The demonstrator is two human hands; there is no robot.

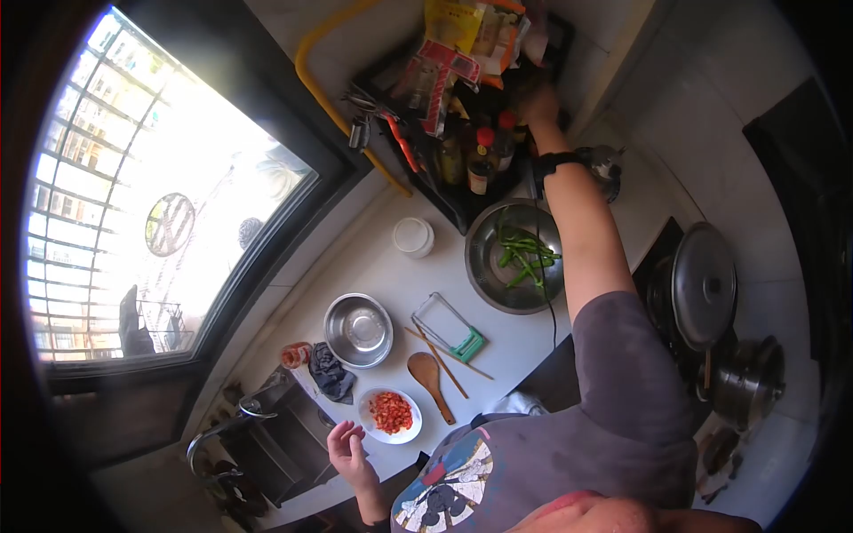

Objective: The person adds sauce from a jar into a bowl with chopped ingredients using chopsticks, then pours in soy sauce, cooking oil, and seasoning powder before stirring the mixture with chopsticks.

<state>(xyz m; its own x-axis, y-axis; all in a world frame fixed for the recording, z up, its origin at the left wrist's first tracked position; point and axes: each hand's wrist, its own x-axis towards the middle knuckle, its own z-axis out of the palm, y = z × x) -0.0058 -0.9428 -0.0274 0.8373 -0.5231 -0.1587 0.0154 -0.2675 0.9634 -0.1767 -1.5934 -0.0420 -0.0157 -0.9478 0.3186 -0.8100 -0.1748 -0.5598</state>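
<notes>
My right hand (538, 108) reaches deep into a dark corner rack (458, 209), among bottles with red caps (485, 137) and food packets (453, 27). Its fingers are lost in shadow there, so what they touch cannot be made out. My left hand (348, 447) is raised beside a white bowl of chopped red peppers (391, 413), fingers apart and loosely bent, holding nothing. Under my right forearm stands a steel bowl (484, 275) with green peppers (526, 256) in it.
On the counter lie a wooden spoon (431, 382), chopsticks (444, 366), a green-handled peeler-like tool (466, 345), an empty metal bowl (358, 330), a white tub (413, 237) and a dark cloth (330, 373). The sink (275, 444) is at left; a lidded pan (704, 284) at right.
</notes>
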